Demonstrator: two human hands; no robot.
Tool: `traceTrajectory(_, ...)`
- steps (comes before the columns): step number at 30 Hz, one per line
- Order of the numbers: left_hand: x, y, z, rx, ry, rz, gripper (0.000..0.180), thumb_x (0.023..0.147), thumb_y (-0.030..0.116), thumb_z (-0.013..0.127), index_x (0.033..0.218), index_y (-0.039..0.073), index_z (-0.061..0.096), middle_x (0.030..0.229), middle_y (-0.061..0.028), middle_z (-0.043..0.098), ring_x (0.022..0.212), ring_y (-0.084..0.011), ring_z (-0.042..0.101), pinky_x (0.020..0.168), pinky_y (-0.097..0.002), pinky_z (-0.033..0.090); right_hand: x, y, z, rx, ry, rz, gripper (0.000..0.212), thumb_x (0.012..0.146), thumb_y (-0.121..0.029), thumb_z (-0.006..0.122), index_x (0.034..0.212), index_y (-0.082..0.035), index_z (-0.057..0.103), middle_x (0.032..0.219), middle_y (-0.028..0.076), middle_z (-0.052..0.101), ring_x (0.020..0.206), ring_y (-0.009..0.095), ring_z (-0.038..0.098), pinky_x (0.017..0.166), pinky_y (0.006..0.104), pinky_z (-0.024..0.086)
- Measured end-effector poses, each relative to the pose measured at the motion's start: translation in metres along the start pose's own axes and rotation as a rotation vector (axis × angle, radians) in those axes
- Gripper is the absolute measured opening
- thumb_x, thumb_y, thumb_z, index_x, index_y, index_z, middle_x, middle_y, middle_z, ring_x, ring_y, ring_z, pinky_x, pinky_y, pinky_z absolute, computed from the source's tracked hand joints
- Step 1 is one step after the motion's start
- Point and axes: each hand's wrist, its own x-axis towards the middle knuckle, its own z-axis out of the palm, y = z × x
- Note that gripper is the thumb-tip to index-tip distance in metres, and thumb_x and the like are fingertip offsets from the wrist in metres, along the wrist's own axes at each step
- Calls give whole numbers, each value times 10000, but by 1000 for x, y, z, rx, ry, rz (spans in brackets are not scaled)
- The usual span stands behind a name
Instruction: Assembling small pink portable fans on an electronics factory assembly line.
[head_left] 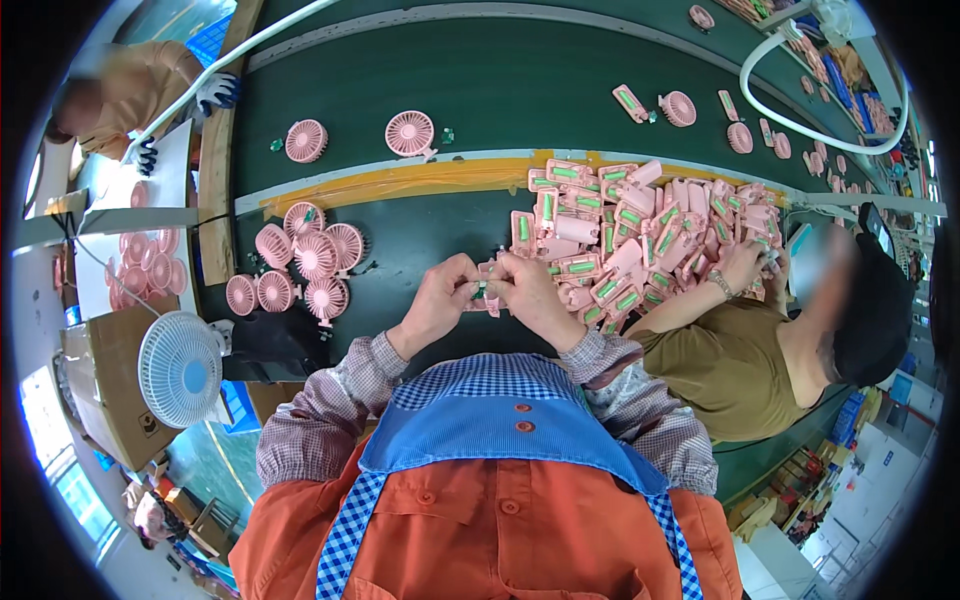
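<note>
At the middle of the bench, my left hand (438, 300) and my right hand (540, 297) meet with pinched fingers. Between them is a pink fan handle part (487, 271) with a small green circuit board (480, 290) on it. My fingertips cover most of it, so how the two fit together is hidden. To the right of my right hand lies a big heap of pink handle shells (620, 225), many showing green battery cells. Left of my left hand sits a group of pink round fan heads (316, 256), some with small green boards beside them.
Beyond a yellow-taped ledge (400, 178), a dark green belt (560, 90) carries fan heads and handles. A co-worker (730, 350) sits close on the right, hands at the heap. Another person (140, 95) in gloves is at far left. A white-blue desk fan (181, 369) stands left.
</note>
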Motion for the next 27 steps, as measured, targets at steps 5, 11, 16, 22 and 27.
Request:
traceTrajectory(5, 13, -15, -8, 24, 1, -79, 77, 849, -39, 519, 793, 11, 502, 715, -14, 548, 653, -55, 533, 559, -206, 438, 5, 29, 15, 224, 0, 116, 92, 723, 5, 614, 726, 22, 524, 579, 101, 557, 541, 205, 567, 526, 316, 445)
traceTrajectory(11, 39, -31, -43, 42, 191, 58, 52, 791, -31, 565, 753, -6, 540, 676, -11, 551, 609, -54, 497, 550, -223, 411, 18, 91, -17, -110, 507, -130, 117, 758, -10, 616, 874, -11, 604, 930, 105, 583, 771, 203, 574, 643, 281, 482)
traceTrajectory(16, 77, -4, -76, -76, 328, 9, 39, 830, -2, 562, 795, -13, 573, 694, -18, 574, 636, -63, 527, 577, -214, 427, 12, 125, -65, -532, 334, -194, 440, 689, 23, 607, 1116, -67, 554, 1028, 143, 547, 932, 314, 537, 835, 366, 446)
traceTrajectory(22, 168, 7, -123, -63, 563, 262, 55, 824, 8, 554, 783, -15, 582, 702, -9, 556, 629, -71, 522, 570, -218, 442, 26, 160, -55, -337, 337, -42, 170, 812, -87, 597, 971, -30, 612, 925, 135, 638, 766, 250, 625, 696, 316, 497)
traceTrajectory(27, 233, 19, -149, -633, 616, 286, 66, 840, -6, 498, 876, -41, 541, 793, -97, 593, 672, -170, 606, 584, -255, 490, 22, 163, -50, 15, 323, 139, 199, 772, 34, 574, 962, -3, 616, 804, 84, 652, 725, 133, 629, 669, 256, 501)
